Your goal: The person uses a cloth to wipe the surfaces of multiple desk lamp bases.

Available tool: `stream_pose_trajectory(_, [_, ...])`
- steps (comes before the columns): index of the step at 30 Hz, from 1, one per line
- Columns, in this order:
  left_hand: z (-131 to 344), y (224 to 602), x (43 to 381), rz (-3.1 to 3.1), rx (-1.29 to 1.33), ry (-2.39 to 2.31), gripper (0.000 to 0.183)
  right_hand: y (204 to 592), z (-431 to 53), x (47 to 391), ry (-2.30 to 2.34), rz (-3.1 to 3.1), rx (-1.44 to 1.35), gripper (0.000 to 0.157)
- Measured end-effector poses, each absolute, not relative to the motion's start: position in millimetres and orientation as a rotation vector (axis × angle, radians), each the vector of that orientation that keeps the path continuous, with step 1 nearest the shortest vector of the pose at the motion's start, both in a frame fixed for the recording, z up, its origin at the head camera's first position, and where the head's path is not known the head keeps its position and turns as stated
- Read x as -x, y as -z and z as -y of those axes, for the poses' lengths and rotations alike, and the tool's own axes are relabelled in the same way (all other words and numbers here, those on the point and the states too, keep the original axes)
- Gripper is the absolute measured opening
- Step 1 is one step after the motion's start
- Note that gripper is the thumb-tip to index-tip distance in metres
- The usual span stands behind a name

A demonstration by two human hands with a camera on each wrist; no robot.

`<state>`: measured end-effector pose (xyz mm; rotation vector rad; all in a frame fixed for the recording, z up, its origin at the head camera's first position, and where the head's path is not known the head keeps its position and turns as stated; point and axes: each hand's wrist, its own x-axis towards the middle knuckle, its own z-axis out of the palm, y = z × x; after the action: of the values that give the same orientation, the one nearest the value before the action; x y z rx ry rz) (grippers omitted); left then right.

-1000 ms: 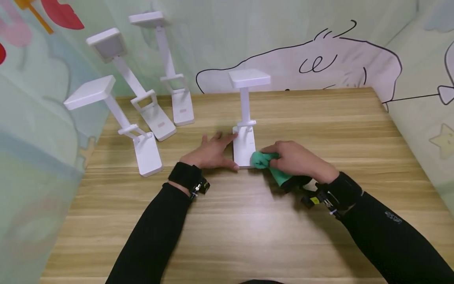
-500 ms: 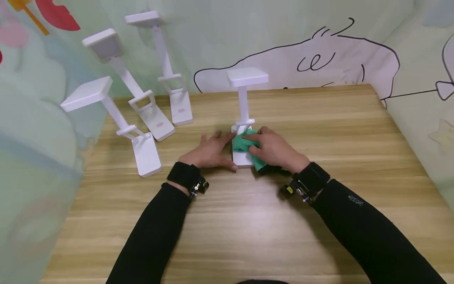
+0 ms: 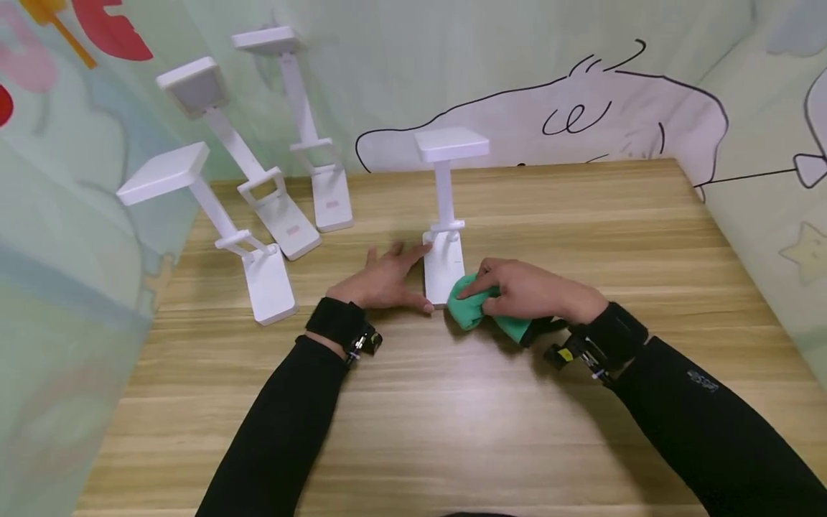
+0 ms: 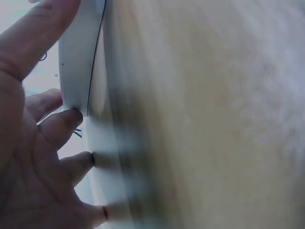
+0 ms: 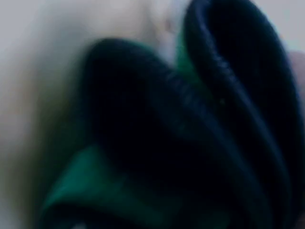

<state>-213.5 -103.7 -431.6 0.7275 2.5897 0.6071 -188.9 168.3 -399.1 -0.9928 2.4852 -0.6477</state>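
Note:
A white desk lamp [image 3: 444, 269] stands upright at the middle of the table, its flat head raised over the base. My left hand [image 3: 382, 278] lies at the left side of that base, fingers spread, with thumb and fingertips against its edge. In the left wrist view the fingers [image 4: 62, 126] meet the side of the lamp base [image 4: 76, 67]. My right hand [image 3: 533, 289] grips a bunched green cloth [image 3: 466, 305] at the base's front right corner. Dark-edged folds of the cloth [image 5: 143, 105] fill the blurred right wrist view.
Several more white desk lamps stand at the back left: one nearer [image 3: 268, 287], one behind it [image 3: 287, 226] and one by the wall [image 3: 332, 201]. A printed curtain [image 3: 517, 57] borders the wooden table [image 3: 413, 431] at the back and sides.
My right hand moved the cloth from the lamp's right side up onto its base, then back down to the front right corner. The left hand stayed at the base.

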Motion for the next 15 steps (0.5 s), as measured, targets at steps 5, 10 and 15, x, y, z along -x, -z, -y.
stream_pose_trajectory(5, [104.5,433.2,214.2,-2.574,-0.724,-0.621,0.112,395.0,-160.8,203.1,0.693,-2.684,0.88,0.04])
stream_pose_trajectory(10, [103.9,433.6,214.0,-2.57,-0.718,-0.607,0.112,412.5,-141.1,211.4,0.568,-2.891,0.837,0.047])
stream_pose_trajectory(15, [103.7,434.5,214.3,-2.594,-0.734,-0.573,0.111,418.4,-131.3,200.9,0.472,-2.889,1.0,0.044])
